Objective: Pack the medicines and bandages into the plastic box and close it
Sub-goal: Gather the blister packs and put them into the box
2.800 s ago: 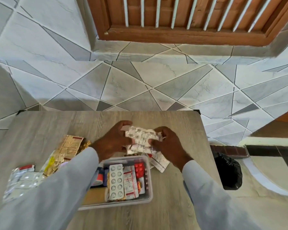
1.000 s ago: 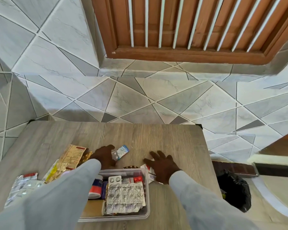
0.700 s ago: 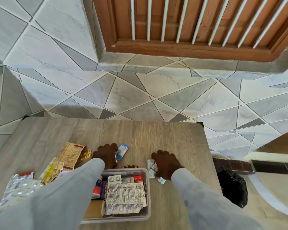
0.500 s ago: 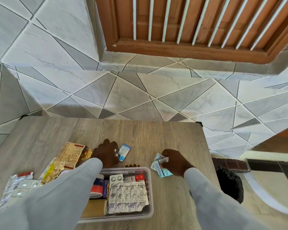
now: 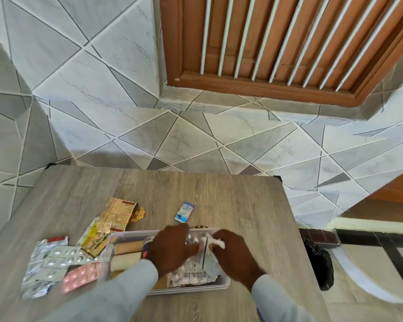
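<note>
The clear plastic box (image 5: 128, 237) stands open near the table's front edge, holding tan bandage rolls (image 5: 126, 252) and silver blister strips (image 5: 193, 273). Both hands are over the box. My left hand (image 5: 170, 249) lies with spread fingers on the strips inside. My right hand (image 5: 235, 256) is closed around small white and silver medicine packets (image 5: 215, 242) above the box's right side. A small blue sachet (image 5: 184, 212) lies on the table behind the box. Gold foil packets (image 5: 113, 223), silver blister strips (image 5: 49, 259) and a pink blister strip (image 5: 80, 276) lie left of the box.
The wooden table (image 5: 242, 205) ends at a tiled wall behind and drops off on the right. A black bag (image 5: 319, 263) sits on the floor to the right. No lid is in view.
My right hand picked up the small packets from the table right of the box and carried them over it. My left hand left the blue sachet on the table and came down into the box.
</note>
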`<control>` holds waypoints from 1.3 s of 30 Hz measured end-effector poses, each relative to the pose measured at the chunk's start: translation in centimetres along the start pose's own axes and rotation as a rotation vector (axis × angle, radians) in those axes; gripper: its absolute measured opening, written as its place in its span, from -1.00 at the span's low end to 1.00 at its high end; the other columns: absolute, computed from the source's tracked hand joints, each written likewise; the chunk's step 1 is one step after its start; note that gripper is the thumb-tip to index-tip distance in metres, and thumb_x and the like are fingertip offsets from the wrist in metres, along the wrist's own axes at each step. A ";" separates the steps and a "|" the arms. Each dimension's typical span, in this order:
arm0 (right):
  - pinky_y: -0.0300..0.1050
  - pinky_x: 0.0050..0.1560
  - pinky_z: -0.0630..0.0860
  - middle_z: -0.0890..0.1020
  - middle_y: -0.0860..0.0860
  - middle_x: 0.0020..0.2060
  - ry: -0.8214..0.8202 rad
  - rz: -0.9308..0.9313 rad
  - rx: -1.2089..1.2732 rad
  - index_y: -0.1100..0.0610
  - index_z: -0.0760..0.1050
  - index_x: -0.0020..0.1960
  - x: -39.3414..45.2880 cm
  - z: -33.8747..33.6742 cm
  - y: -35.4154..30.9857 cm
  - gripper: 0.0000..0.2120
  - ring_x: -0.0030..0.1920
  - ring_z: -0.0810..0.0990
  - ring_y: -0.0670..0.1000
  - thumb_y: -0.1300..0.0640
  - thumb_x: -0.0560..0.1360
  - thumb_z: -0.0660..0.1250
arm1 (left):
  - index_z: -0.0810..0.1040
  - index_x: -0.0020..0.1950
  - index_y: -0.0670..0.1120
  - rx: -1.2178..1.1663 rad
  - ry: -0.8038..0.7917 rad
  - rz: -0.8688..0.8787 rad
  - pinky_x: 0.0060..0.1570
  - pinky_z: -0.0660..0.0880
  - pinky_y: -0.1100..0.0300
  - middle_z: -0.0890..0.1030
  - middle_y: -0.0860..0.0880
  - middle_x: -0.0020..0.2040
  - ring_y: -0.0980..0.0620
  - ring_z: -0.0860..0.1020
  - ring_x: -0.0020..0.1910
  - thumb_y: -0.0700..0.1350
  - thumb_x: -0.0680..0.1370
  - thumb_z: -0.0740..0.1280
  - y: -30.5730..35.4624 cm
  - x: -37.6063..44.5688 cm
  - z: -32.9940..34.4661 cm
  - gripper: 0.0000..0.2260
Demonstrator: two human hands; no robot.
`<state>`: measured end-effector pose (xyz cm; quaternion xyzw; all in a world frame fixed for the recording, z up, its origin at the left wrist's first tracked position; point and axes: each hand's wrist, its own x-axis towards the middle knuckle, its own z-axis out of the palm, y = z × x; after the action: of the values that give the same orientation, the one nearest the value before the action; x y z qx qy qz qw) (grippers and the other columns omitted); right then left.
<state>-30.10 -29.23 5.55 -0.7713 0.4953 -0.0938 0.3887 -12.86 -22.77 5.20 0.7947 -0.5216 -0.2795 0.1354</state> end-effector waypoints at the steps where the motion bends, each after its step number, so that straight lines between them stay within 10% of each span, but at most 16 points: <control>1: -0.34 -0.05 0.49 0.62 -0.07 -0.03 0.036 0.021 -0.002 0.05 0.54 0.11 -0.5 1.2 0.2 -0.82 -0.03 0.60 -0.05 0.08 0.51 0.31 | 0.48 0.09 0.10 -0.063 -0.006 -0.034 -0.16 0.41 0.17 0.62 0.06 0.03 0.03 0.57 -0.03 0.30 0.38 0.29 -0.1 -0.7 0.5 -0.60; 7: -0.07 0.20 0.45 0.53 0.01 0.20 0.150 0.137 -0.104 0.02 0.36 0.35 -2.2 4.6 -0.7 -0.65 0.19 0.51 0.07 0.06 0.58 0.13 | 0.48 0.08 0.02 -0.259 0.046 -0.188 -0.01 0.51 0.10 0.60 -0.01 0.05 -0.03 0.55 0.03 0.23 0.42 0.33 -0.5 -1.8 2.0 -0.63; 14: -0.03 -0.29 0.53 0.63 0.06 -0.17 0.129 -0.052 -0.732 0.09 0.57 -0.07 -3.5 4.5 -1.5 -0.75 -0.20 0.58 0.09 0.01 0.32 0.50 | 0.42 0.01 0.02 -0.259 0.145 -0.263 -0.21 0.46 0.21 0.59 -0.02 -0.04 0.05 0.52 -0.14 -0.08 0.54 0.29 -0.7 -1.2 1.7 -0.92; 20: -0.09 0.12 0.45 0.51 0.06 0.22 0.124 -0.004 -0.495 0.08 0.29 0.36 -2.8 4.4 -1.2 -0.66 0.17 0.50 0.07 0.05 0.60 0.14 | 0.41 -0.12 0.04 -0.294 0.260 -0.250 -0.29 0.43 0.24 0.57 0.03 -0.18 0.09 0.51 -0.22 -0.08 0.52 0.33 -1.7 -1.5 1.6 -0.90; 27: -0.22 -0.07 0.50 0.62 -0.08 -0.03 0.303 -0.183 -0.243 0.01 0.54 0.15 -1.8 1.6 -2.8 -0.78 -0.07 0.60 -0.06 0.06 0.51 0.31 | 0.45 -0.11 0.10 -0.276 0.267 -0.184 -0.25 0.45 0.26 0.60 0.09 -0.19 0.13 0.53 -0.20 0.01 0.50 0.35 -1.8 -1.4 1.9 -0.92; 31: -0.16 -0.34 0.57 0.65 -0.01 -0.22 0.167 -0.371 -0.639 0.05 0.60 -0.08 -1.9 2.9 -2.9 -0.64 -0.26 0.64 0.00 0.10 0.15 0.58 | 0.51 -0.01 0.08 -0.218 0.236 -0.127 -0.09 0.53 0.21 0.63 0.07 -0.09 0.12 0.56 -0.12 0.05 0.52 0.32 -1.5 -1.2 1.7 -0.90; 35: 0.04 0.08 0.48 0.52 0.15 0.16 -0.179 -0.248 -0.651 0.15 0.45 0.21 -2.5 5.1 -2.2 -0.73 0.13 0.52 0.16 0.18 0.54 0.16 | 0.49 0.23 0.06 0.034 0.144 0.015 0.24 0.37 0.14 0.54 0.05 0.21 0.04 0.49 0.22 0.01 0.55 0.25 -2.2 -1.2 1.6 -0.74; 39: -0.07 0.17 0.39 0.51 0.12 0.20 -0.184 -0.181 -0.540 0.13 0.41 0.25 -2.1 5.6 -1.5 -0.70 0.18 0.50 0.11 0.18 0.57 0.05 | 0.45 0.30 0.05 -0.005 0.098 0.028 0.27 0.29 0.26 0.50 0.05 0.30 0.09 0.45 0.26 -0.07 0.57 0.24 -3.6 -1.2 2.3 -0.71</control>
<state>-27.13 -24.31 3.26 -0.8929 0.3943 0.0775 0.2028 -11.90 -20.01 1.88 0.7996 -0.5249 -0.2396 0.1665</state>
